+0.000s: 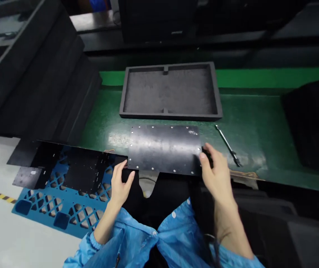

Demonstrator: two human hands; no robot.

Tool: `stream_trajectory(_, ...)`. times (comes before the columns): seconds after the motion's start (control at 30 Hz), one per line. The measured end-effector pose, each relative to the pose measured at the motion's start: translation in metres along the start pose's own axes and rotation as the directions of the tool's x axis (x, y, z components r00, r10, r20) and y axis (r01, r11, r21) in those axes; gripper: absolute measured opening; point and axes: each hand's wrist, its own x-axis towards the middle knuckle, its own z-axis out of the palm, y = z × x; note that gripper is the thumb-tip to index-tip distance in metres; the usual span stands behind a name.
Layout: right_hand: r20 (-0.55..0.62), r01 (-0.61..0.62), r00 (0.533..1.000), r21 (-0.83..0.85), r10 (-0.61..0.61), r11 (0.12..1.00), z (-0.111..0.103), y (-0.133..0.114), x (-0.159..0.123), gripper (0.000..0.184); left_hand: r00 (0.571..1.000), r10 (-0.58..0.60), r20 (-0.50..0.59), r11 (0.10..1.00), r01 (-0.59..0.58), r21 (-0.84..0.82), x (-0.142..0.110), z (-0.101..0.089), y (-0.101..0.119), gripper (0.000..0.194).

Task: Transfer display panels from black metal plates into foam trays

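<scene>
A thin black rectangular plate (164,149) with small holes along its edges lies on the green worktop, its near edge at the table's front. My left hand (121,185) is at the plate's lower left corner, thumb and fingers apart, fingertips close to the edge. At the right edge is my right hand (216,175), thumb and forefinger spread and the thumb tip at the plate's side; whether it touches is hard to tell. Behind the plate sits a shallow dark grey foam tray (170,116). A metal wrench-like tool (226,143) rests to the right of the plate.
Tall dark foam blocks (44,74) are stacked at the left. Below them, a blue lattice crate (61,212) carries several black plates (82,169). A dark bulky object (313,123) stands at the right of the green worktop (254,126).
</scene>
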Motion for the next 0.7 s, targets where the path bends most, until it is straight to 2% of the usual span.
stream_trajectory(0.13,-0.032,-0.056,0.998,-0.039,0.055,0.998,0.018,-0.007,-0.04,0.067,0.978,-0.154,0.138,0.958,0.182,-0.223,-0.005,0.01,0.006,0.068)
stream_trajectory(0.33,-0.039,-0.165,0.986,-0.004,0.164,0.986,0.021,-0.017,-0.064,0.074,0.955,-0.267,0.128,0.832,0.296,-0.469,0.0,0.017,0.009,0.063)
stream_trajectory(0.5,-0.062,-0.177,0.981,0.08,0.182,0.981,0.016,-0.023,-0.075,0.064,0.934,-0.343,0.102,0.814,0.349,-0.464,0.001,0.014,0.008,0.062)
stream_trajectory(0.6,-0.075,-0.171,0.981,0.117,0.18,0.978,0.019,-0.027,-0.077,0.06,0.94,-0.327,0.1,0.841,0.338,-0.423,0.005,0.013,0.012,0.063)
stream_trajectory(0.7,-0.097,-0.156,0.981,0.119,0.168,0.981,0.021,-0.032,-0.073,0.062,0.936,-0.352,0.025,0.854,0.332,-0.401,0.013,0.015,0.014,0.073)
